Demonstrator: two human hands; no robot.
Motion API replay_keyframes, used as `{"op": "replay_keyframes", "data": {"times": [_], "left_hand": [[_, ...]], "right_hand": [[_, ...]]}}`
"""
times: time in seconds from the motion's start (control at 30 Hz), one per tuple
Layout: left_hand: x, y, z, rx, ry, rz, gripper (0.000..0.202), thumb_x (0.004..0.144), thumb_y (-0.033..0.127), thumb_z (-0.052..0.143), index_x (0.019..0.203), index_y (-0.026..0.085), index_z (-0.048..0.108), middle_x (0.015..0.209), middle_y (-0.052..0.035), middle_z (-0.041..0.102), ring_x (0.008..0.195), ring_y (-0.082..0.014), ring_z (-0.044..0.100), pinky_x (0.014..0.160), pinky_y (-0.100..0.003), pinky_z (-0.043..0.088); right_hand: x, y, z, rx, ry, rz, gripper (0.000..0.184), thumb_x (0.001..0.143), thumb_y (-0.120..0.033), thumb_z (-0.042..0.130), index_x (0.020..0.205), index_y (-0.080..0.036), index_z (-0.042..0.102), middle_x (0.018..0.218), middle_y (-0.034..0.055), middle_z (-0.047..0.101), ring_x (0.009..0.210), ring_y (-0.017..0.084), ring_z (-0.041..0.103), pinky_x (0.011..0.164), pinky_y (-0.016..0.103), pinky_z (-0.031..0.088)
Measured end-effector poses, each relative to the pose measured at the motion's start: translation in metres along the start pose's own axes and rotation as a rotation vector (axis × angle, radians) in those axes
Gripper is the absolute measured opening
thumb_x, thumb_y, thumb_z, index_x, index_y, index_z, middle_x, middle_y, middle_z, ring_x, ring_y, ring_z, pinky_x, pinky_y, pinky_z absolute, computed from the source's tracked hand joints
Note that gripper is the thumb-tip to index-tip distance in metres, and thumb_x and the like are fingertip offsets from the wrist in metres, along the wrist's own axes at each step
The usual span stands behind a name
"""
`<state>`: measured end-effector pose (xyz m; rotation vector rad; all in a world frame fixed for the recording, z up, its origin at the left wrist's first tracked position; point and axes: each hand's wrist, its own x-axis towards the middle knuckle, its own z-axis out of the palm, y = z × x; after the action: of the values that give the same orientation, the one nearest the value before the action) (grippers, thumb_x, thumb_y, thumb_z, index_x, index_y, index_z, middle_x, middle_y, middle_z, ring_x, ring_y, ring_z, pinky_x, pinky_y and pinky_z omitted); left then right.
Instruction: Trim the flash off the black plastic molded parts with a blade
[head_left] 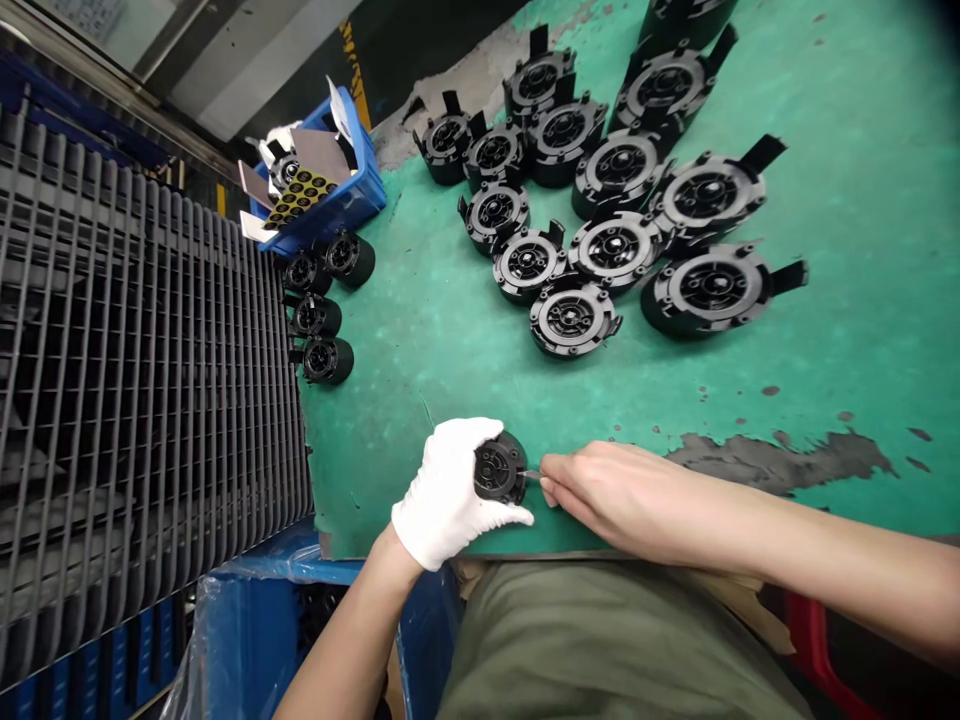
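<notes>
My left hand, in a white glove, is wrapped round a black round plastic housing near the table's front edge. Thumb and fingers grip it from the left, and its ribbed face is turned up. My right hand is bare and pinches a thin metal-tipped tool; its exact kind is hidden by the fingers. The tool's tip meets the right rim of the housing. Farther back on the green table stand several similar black housings, some with a tab sticking out at the side.
A blue bin at the back left holds cardboard pieces and a yellow sheet with black circles. Several smaller black housings stand along the left edge. A grey wire rack borders the green table. The tabletop has worn dark patches.
</notes>
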<state>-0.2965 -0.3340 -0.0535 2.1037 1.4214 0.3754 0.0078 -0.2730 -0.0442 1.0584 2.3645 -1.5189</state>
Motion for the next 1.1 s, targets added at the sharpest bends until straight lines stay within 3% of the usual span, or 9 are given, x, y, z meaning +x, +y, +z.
{"op": "replay_keyframes", "data": {"times": [0.13, 0.23, 0.37, 0.43, 0.53, 0.7, 0.8, 0.9, 1.1], "left_hand": [[0.002, -0.001, -0.001, 0.007, -0.057, -0.036, 0.133, 0.068, 0.061, 0.134, 0.176, 0.026, 0.065, 0.169, -0.0247, 0.081, 0.157, -0.0526, 0.084, 0.136, -0.074, 0.072], [0.003, -0.002, -0.002, 0.000, -0.055, -0.018, 0.131, 0.069, 0.058, 0.134, 0.176, 0.025, 0.066, 0.168, -0.0240, 0.082, 0.156, -0.0519, 0.085, 0.135, -0.072, 0.073], [0.003, -0.002, -0.003, -0.006, -0.025, 0.017, 0.132, 0.069, 0.056, 0.134, 0.177, 0.025, 0.065, 0.168, -0.0233, 0.082, 0.155, -0.0510, 0.085, 0.135, -0.071, 0.073], [0.003, -0.002, -0.004, 0.000, -0.040, 0.002, 0.130, 0.070, 0.057, 0.134, 0.176, 0.026, 0.066, 0.168, -0.0226, 0.081, 0.155, -0.0512, 0.084, 0.136, -0.072, 0.073], [0.006, -0.002, -0.005, 0.002, -0.068, -0.030, 0.128, 0.069, 0.060, 0.134, 0.174, 0.028, 0.069, 0.167, -0.0219, 0.082, 0.155, -0.0521, 0.084, 0.136, -0.073, 0.072], [0.006, -0.008, 0.002, -0.071, -0.034, -0.056, 0.120, 0.071, 0.068, 0.131, 0.167, 0.027, 0.071, 0.161, -0.0213, 0.083, 0.153, -0.0511, 0.085, 0.136, -0.074, 0.072], [0.001, -0.014, 0.008, -0.174, 0.096, -0.082, 0.120, 0.076, 0.067, 0.129, 0.170, 0.025, 0.067, 0.163, -0.0223, 0.081, 0.153, -0.0485, 0.086, 0.136, -0.071, 0.073], [-0.005, -0.018, 0.013, -0.240, 0.260, -0.106, 0.125, 0.080, 0.061, 0.127, 0.179, 0.024, 0.059, 0.170, -0.0237, 0.078, 0.155, -0.0466, 0.087, 0.136, -0.067, 0.075], [-0.009, -0.021, 0.029, -0.034, 0.555, 0.039, 0.122, 0.084, 0.055, 0.127, 0.176, 0.027, 0.053, 0.168, -0.0254, 0.079, 0.155, -0.0474, 0.088, 0.131, -0.069, 0.078]], "right_hand": [[-0.003, -0.001, -0.003, 0.137, -0.018, 0.005, 0.036, 0.125, -0.034, 0.052, 0.090, -0.030, 0.059, 0.079, 0.0053, 0.072, 0.076, 0.027, 0.072, 0.073, 0.038, 0.039], [-0.001, 0.004, -0.008, 0.294, -0.060, -0.004, 0.040, 0.125, -0.037, 0.047, 0.096, -0.029, 0.073, 0.089, 0.0072, 0.081, 0.083, 0.026, 0.076, 0.078, 0.036, 0.049], [0.004, 0.016, -0.017, 0.554, -0.206, -0.016, 0.054, 0.122, -0.067, 0.051, 0.107, -0.027, 0.082, 0.075, 0.0016, 0.073, 0.060, 0.021, 0.063, 0.063, 0.034, 0.051], [0.003, 0.019, -0.020, 0.655, -0.194, -0.009, 0.070, 0.120, -0.085, 0.046, 0.114, -0.025, 0.081, 0.070, -0.0016, 0.065, 0.055, 0.019, 0.055, 0.060, 0.033, 0.050], [-0.005, 0.018, -0.018, 0.709, -0.054, 0.030, 0.081, 0.119, -0.096, 0.039, 0.119, -0.025, 0.077, 0.074, -0.0024, 0.063, 0.060, 0.018, 0.054, 0.063, 0.033, 0.050], [-0.016, 0.017, 0.003, 0.580, 0.188, 0.039, 0.071, 0.123, -0.091, 0.049, 0.101, -0.029, 0.076, 0.082, 0.0011, 0.075, 0.070, 0.020, 0.066, 0.066, 0.033, 0.054], [-0.015, 0.025, 0.018, 0.475, 0.365, -0.010, 0.065, 0.127, -0.082, 0.046, 0.122, -0.031, 0.086, 0.109, 0.0075, 0.093, 0.093, 0.029, 0.087, 0.081, 0.040, 0.069], [-0.011, 0.037, 0.028, 0.372, 0.554, -0.078, 0.063, 0.128, -0.074, 0.049, 0.147, -0.029, 0.088, 0.148, 0.0159, 0.095, 0.129, 0.039, 0.094, 0.107, 0.052, 0.076], [0.003, 0.044, 0.034, 0.234, 0.701, -0.246, 0.044, 0.133, -0.057, 0.059, 0.153, -0.034, 0.090, 0.142, 0.0070, 0.098, 0.116, 0.030, 0.098, 0.104, 0.042, 0.080]]}}
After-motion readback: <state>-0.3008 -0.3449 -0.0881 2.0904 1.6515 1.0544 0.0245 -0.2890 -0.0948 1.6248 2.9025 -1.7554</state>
